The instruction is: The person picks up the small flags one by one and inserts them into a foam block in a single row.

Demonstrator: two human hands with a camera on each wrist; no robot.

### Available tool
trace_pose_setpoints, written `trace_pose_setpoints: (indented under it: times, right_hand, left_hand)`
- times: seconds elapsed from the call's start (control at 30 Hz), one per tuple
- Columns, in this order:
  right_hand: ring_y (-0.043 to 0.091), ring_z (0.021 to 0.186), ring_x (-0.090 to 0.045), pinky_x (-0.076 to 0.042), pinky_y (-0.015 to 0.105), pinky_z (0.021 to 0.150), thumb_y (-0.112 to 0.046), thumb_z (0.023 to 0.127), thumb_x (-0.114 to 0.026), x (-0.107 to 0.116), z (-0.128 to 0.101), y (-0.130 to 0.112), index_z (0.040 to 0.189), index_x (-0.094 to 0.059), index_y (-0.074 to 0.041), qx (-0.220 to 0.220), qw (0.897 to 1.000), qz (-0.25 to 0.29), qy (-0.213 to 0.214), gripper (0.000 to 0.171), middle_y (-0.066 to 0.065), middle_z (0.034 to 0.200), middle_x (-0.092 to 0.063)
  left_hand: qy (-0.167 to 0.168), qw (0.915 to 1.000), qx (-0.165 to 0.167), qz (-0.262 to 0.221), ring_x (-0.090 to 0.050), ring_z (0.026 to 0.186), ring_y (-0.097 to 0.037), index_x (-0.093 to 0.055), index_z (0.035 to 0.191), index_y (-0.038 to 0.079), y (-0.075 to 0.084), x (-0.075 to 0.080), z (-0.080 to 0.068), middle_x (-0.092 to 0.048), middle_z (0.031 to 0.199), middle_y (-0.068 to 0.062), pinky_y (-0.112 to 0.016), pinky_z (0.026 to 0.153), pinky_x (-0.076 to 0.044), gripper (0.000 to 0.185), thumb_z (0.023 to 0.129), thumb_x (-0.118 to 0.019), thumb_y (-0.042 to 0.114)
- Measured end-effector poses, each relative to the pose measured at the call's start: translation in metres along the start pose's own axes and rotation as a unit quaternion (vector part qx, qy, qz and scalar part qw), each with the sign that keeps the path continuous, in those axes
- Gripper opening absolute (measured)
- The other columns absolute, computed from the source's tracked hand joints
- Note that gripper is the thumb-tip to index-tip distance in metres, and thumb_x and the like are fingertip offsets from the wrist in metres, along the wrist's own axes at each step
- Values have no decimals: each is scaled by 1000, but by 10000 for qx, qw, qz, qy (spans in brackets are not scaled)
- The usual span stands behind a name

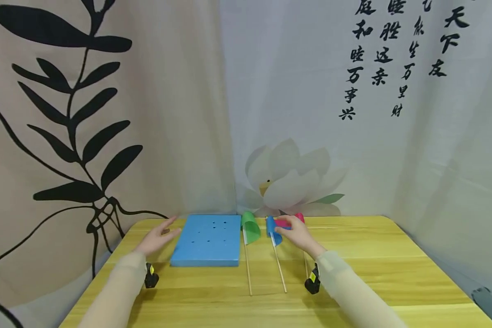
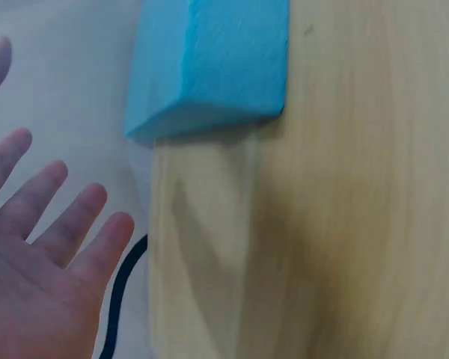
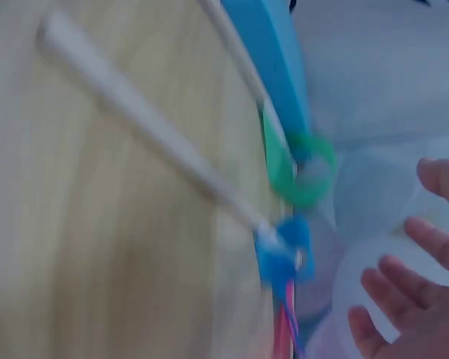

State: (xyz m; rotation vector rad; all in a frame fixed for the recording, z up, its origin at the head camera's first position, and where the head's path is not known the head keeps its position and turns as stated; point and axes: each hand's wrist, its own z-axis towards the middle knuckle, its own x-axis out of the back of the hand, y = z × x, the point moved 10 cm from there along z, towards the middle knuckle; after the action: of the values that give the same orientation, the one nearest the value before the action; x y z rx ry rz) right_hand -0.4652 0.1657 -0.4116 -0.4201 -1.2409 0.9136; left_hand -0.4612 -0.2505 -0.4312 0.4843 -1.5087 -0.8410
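Observation:
A thick blue block (image 1: 213,248) with several small holes in its top lies on the table. To its left my left hand (image 1: 160,237) is held with fingers spread; the left wrist view shows this palm (image 2: 37,292) apart from the block's corner (image 2: 224,60). Right of the block lie a green paper flag (image 1: 252,231) on a thin stick, a blue one (image 1: 270,226), and a pink one (image 1: 282,223), partly hidden. My right hand (image 1: 299,234) hovers over the pink flag, close to the blue one. In the right wrist view its fingers look spread, holding nothing.
The flag sticks (image 1: 248,273) point toward the front of the wooden table (image 1: 373,273). A printed curtain (image 1: 180,114) hangs right behind the table's back edge. A small black wrist device (image 1: 313,280) sits on each wrist.

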Motion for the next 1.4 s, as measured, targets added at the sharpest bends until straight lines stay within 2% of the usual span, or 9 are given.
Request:
trace_pose_setpoints:
  times: [0.17, 0.3, 0.47, 0.6, 0.73, 0.9, 1.13, 1.27, 1.4]
  right_hand:
    - [32, 92, -65, -57, 40, 75, -20, 93, -66, -46, -6, -21, 118, -67, -2, -117, 9947, 641, -793, 31, 11, 105, -68]
    - [37, 80, -67, -58, 46, 67, -15, 93, -65, -80, -11, -28, 114, -66, 5, -292, 9838, 1126, -1361, 29, 14, 94, -69]
    - [31, 67, -67, -60, 41, 58, -14, 90, -69, -118, -12, -26, 109, -68, 6, -811, 9731, 1528, -1523, 28, 19, 89, -69]
    - [21, 57, -63, -59, 36, 53, -13, 87, -73, -138, -13, -19, 101, -69, 2, -1195, 9678, 1665, -1464, 21, 15, 80, -68]
    - [20, 57, -63, -59, 35, 52, -11, 85, -75, -144, -17, -16, 96, -69, 3, -1259, 9706, 1564, -1328, 18, 12, 76, -67]
    - [17, 49, -60, -57, 33, 47, -11, 82, -78, -143, -16, -14, 84, -70, 1, -1209, 9775, 1347, -1083, 14, 8, 68, -65]
    - [12, 34, -50, -52, 30, 38, -14, 75, -83, -131, -7, -12, 50, -55, -6, -1035, 9901, 556, -764, 38, -2, 42, -44]
    - [12, 32, -51, -52, 30, 37, -13, 73, -81, -128, -5, -9, 47, -51, -10, -1116, 9896, 299, -855, 40, -4, 39, -42]
    - [14, 34, -52, -53, 32, 38, -8, 73, -78, -126, -5, -6, 48, -53, -7, -1266, 9863, 399, -980, 35, -1, 41, -46]
  left_hand:
    - [-120, 9995, 18, -297, -29, 136, -46, -20, 156, 11, -9, -15, -2, -20, 157, -21, -62, 103, -36, 73, 100, -53, 42]
    - [-222, 9967, 41, -782, -29, 136, -47, -22, 155, 6, -22, -26, -2, -22, 156, -23, -58, 104, -38, 72, 99, -56, 36]
    - [-183, 9920, 188, -1234, -29, 137, -45, -26, 154, 7, -41, -29, -12, -24, 155, -23, -58, 105, -37, 71, 97, -60, 33]
    - [-77, 9878, 241, -1539, -28, 138, -44, -28, 153, 6, -52, -29, -19, -25, 155, -23, -58, 106, -36, 71, 97, -61, 32]
    - [4, 9840, 367, -1744, -31, 137, -42, -33, 151, 4, -62, -33, -22, -28, 154, -23, -56, 107, -35, 64, 98, -59, 29]
    - [-13, 9808, 443, -1900, -35, 135, -40, -37, 148, 0, -66, -37, -24, -31, 152, -24, -52, 109, -35, 57, 100, -56, 23]
    - [-48, 9810, 53, -1940, -32, 137, -41, -38, 148, -1, -53, -37, -18, -31, 151, -26, -52, 111, -32, 55, 100, -56, 20]
    - [-17, 9818, 80, -1898, -32, 137, -41, -39, 147, -1, -49, -39, -16, -33, 150, -25, -52, 111, -33, 54, 100, -57, 18]
    - [-16, 9819, 62, -1892, -32, 137, -41, -39, 147, -1, -47, -42, -14, -33, 150, -25, -51, 110, -33, 55, 99, -57, 20]
